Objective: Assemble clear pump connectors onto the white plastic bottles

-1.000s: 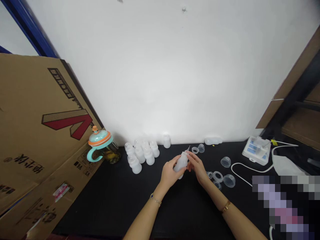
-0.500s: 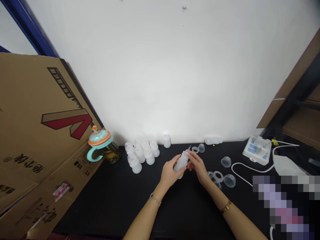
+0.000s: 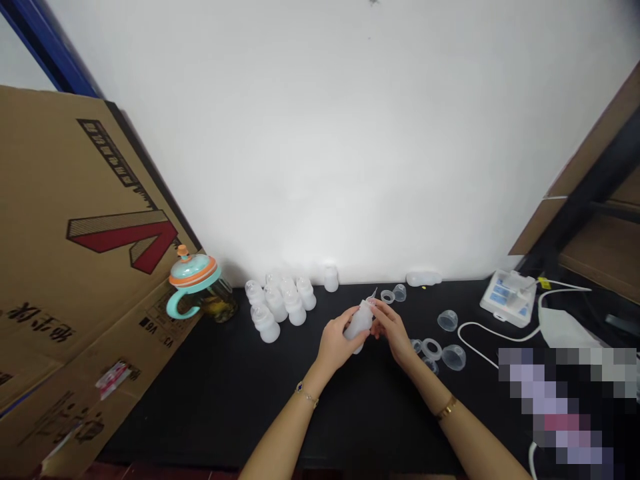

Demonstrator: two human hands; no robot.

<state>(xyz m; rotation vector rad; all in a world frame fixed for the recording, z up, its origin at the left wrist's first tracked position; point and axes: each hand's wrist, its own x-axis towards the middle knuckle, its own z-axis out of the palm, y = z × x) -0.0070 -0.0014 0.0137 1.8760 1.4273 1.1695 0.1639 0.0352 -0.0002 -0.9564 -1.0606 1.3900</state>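
My left hand (image 3: 336,344) is wrapped round the body of a small translucent white bottle (image 3: 359,321), held tilted above the black table (image 3: 225,400). My right hand (image 3: 391,331) pinches at the bottle's neck, where a thin clear tip (image 3: 373,294) sticks up. Both wrists wear thin gold bracelets. A cluster of several similar capped white bottles (image 3: 280,305) stands to the left of my hands. Clear caps and rings (image 3: 433,349) lie on the table just right of my right hand.
A large cardboard box (image 3: 75,267) leans at the left, with a teal and orange handled cup (image 3: 194,283) beside it. A lone bottle (image 3: 331,278) and a lying bottle (image 3: 423,278) sit by the white wall. A white device (image 3: 509,297) with a cable (image 3: 475,330) lies at right.
The view has shifted slightly, so everything sits a little lower-left in the frame. My hands hold the bottle in the same grip.
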